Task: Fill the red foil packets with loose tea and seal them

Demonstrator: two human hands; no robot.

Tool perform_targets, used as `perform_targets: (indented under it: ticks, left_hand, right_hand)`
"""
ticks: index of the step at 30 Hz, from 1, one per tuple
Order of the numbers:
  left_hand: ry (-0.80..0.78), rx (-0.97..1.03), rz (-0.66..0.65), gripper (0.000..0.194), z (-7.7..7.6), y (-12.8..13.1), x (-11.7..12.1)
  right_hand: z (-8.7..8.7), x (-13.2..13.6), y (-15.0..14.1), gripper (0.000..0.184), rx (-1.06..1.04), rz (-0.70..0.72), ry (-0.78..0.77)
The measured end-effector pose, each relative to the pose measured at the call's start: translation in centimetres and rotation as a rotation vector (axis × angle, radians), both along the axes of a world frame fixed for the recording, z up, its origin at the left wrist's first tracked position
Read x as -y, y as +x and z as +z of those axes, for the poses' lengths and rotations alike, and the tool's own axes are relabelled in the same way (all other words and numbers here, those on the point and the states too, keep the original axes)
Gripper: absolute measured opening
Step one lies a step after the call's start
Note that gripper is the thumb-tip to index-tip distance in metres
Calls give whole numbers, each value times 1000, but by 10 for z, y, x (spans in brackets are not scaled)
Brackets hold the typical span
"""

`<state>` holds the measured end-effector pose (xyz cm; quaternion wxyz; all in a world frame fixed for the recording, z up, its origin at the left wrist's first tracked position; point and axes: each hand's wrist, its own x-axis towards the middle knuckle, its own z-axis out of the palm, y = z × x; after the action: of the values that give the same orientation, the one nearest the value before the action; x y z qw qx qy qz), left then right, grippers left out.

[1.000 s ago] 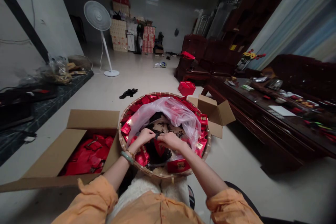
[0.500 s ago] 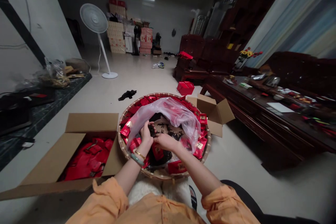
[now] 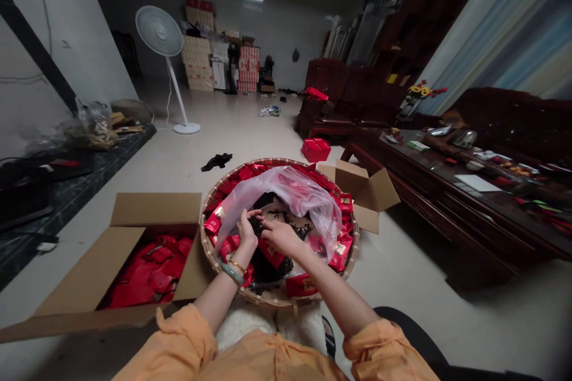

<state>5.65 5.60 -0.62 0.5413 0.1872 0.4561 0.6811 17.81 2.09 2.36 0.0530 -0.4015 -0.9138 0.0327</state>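
Note:
My left hand [image 3: 245,231] is raised inside a round woven bamboo tray [image 3: 208,256], curled around a small clump of dark tea leaves [image 3: 255,226]. My right hand [image 3: 280,237] reaches across, its fingertips close to that clump; whether they pinch anything is hidden. More dark leaves [image 3: 268,269] lie in a heap on the tray's printed paper lining [image 3: 279,211]. A translucent pinkish plastic bag [image 3: 295,193] drapes over the far half of the tray. Red foil packets [image 3: 342,257] line the tray's inner edge.
An open cardboard box [image 3: 154,208] full of red packets stands to my left. A smaller open carton [image 3: 357,187] and a red box [image 3: 315,150] sit beyond the tray. A dark wooden table [image 3: 442,178] runs along the right; a floor fan [image 3: 159,33] and stacked cartons stand far back.
My left hand has risen from fingertip contact with the right and now stands upright around a dark clump. My right fingers have shifted over to it. The camera view has barely moved.

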Motion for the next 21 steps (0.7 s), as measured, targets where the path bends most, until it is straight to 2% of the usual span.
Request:
perform_targets:
  ticks: [7, 11, 15, 21]
  left_hand:
    - [60, -53, 18, 38, 3, 2, 4]
    - [71, -91, 18, 44, -2, 1, 2]
    - [72, -171, 17, 45, -7, -1, 1]
    - [109, -275, 39, 43, -4, -1, 3]
  right_hand:
    - [1, 1, 3, 17, -25, -55, 15]
    - [5, 2, 4, 18, -87, -98, -16]
    - [6, 1, 4, 17, -127, -92, -55]
    - [4, -1, 5, 15, -198, -51, -93]
